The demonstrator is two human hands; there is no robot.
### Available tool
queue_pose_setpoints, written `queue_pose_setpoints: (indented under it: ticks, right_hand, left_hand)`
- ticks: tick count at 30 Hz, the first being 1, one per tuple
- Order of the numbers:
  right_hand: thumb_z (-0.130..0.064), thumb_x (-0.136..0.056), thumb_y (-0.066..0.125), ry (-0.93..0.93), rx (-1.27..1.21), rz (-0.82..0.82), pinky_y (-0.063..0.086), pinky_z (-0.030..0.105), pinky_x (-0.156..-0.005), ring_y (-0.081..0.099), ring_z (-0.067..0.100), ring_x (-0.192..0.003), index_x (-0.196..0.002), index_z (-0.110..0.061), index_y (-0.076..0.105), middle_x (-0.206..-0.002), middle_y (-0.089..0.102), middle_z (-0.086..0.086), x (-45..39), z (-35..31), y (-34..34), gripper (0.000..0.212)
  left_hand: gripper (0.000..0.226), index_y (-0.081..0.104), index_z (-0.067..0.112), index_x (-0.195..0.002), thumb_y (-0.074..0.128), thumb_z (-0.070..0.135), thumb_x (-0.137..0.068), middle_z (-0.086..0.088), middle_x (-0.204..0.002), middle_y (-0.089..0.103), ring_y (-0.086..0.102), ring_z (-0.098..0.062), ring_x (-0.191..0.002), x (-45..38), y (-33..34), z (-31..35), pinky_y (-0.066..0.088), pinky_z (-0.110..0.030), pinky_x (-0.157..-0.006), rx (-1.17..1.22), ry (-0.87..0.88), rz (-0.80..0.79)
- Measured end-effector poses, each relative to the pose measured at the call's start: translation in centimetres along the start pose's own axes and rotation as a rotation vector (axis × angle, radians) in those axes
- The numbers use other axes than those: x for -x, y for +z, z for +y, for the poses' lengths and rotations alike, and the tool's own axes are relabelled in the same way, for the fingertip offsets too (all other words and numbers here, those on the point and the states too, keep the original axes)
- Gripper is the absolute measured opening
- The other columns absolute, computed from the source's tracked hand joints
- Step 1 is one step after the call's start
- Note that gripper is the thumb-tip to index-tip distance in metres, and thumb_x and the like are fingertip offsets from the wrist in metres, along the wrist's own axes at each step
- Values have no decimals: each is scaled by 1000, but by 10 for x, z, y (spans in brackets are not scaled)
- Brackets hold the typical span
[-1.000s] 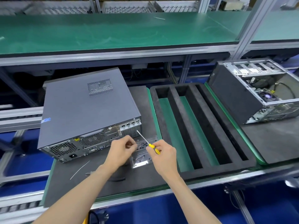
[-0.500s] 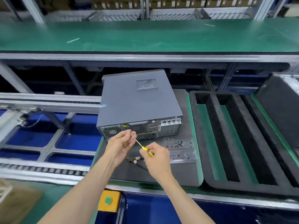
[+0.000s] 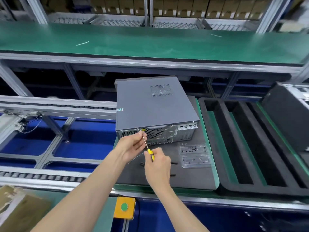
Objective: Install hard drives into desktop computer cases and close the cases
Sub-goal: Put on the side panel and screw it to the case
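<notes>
A closed grey desktop case (image 3: 150,104) lies flat on a dark mat (image 3: 192,174), its rear panel facing me. My right hand (image 3: 157,164) grips the yellow handle of a small screwdriver (image 3: 147,144). My left hand (image 3: 132,144) pinches the shaft near its tip, which sits at the rear panel's upper left by a yellow sticker. A second, open case (image 3: 287,118) shows partly at the right edge.
A clear plastic tray (image 3: 195,156) with several small black screws lies on the mat to the right of my hands. A black foam insert (image 3: 250,144) with long slots fills the right. A yellow box with a green button (image 3: 124,207) sits at the near edge. Roller conveyor at left.
My view has swung left, so the open case has slid to the frame edge. Both hands moved from the screw tray to the case's rear panel, screwdriver tip now at its upper left.
</notes>
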State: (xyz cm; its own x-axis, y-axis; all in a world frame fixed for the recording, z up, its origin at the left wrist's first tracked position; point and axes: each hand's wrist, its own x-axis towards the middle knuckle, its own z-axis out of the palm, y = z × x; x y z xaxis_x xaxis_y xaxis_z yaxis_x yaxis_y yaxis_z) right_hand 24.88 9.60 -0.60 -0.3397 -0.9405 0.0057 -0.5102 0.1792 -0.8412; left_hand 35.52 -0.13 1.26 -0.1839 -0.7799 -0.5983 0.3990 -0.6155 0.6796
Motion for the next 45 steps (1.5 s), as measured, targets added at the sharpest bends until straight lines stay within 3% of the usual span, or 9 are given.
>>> queue_pose_setpoints:
  ticks: [5, 11, 22, 26, 33, 36, 38, 42, 45]
  right_hand:
    - [-39, -102, 49, 122, -23, 9, 27, 20, -51, 47, 8, -74, -87, -23, 53, -82, 58, 2, -4, -18, 17, 23]
    - [-38, -101, 49, 159, 11, 29, 24, 19, -50, 42, 2, -71, -87, -22, 52, -85, 58, 4, -9, -23, 22, 22]
    - [-32, -100, 57, 109, 60, 108, 37, 8, -58, 41, 1, -58, -85, -22, 51, -66, 46, -13, -8, -27, 22, 19]
    - [-31, -99, 59, 105, 99, 133, 32, 20, -45, 42, 0, -56, -87, -23, 50, -69, 53, -8, -8, -30, 23, 17]
    - [-41, -103, 48, 178, 67, 98, 34, 20, -53, 46, 5, -65, -88, -20, 56, -77, 61, -4, -6, -29, 29, 28]
    - [-41, -106, 36, 240, -36, 34, 45, 37, -75, 58, 23, -88, -89, -15, 65, -84, 71, 4, -9, -29, 32, 42]
    - [-38, -107, 34, 278, -137, 15, 51, 43, -83, 62, 28, -90, -79, -12, 66, -72, 72, 4, -11, -32, 32, 49]
    - [-42, -104, 40, 408, -340, 23, 57, 45, -72, 66, 28, -70, -66, -9, 65, -55, 68, 3, -12, -37, 31, 56]
    - [-41, -95, 57, 396, -312, 46, 49, 34, -62, 65, 23, -71, -71, -10, 67, -63, 69, 3, -10, -37, 32, 41]
  left_hand:
    - [19, 71, 1, -90, 55, 0, -100, -5, -73, 72, 67, -13, -67, -1, 11, 2, 56, -28, -74, 124, 1, 45]
    - [14, 68, -5, -96, 54, -4, -99, -12, -87, 70, 65, -18, -76, 0, 13, 8, 55, -29, -70, 141, -16, 80]
    - [12, 72, -4, -97, 62, 1, -96, -11, -85, 74, 69, -16, -66, -5, 8, 7, 59, -26, -66, 100, 13, 77]
    - [10, 75, 0, -97, 67, 4, -93, -9, -90, 77, 73, -13, -68, -7, 5, 8, 56, -26, -59, 64, 23, 91]
    - [10, 77, 2, -95, 75, 9, -88, -10, -94, 78, 74, -15, -75, -8, 3, 6, 56, -27, -63, -5, 74, 121]
    - [12, 77, 4, -98, 70, 11, -92, -8, -97, 78, 73, -15, -80, -7, 0, 4, 56, -29, -68, -34, 50, 73]
    - [21, 73, 3, -109, 55, 8, -98, -6, -101, 78, 73, -14, -84, -5, -2, 3, 55, -27, -68, -69, -14, -28]
    - [20, 68, -2, -103, 48, 0, -100, -10, -87, 77, 75, -15, -70, -4, -2, 6, 58, -26, -54, -52, -89, -45]
    - [12, 71, -4, -91, 59, -4, -95, -14, -79, 76, 75, -21, -65, -5, 1, 10, 60, -31, -53, -68, -84, 31]
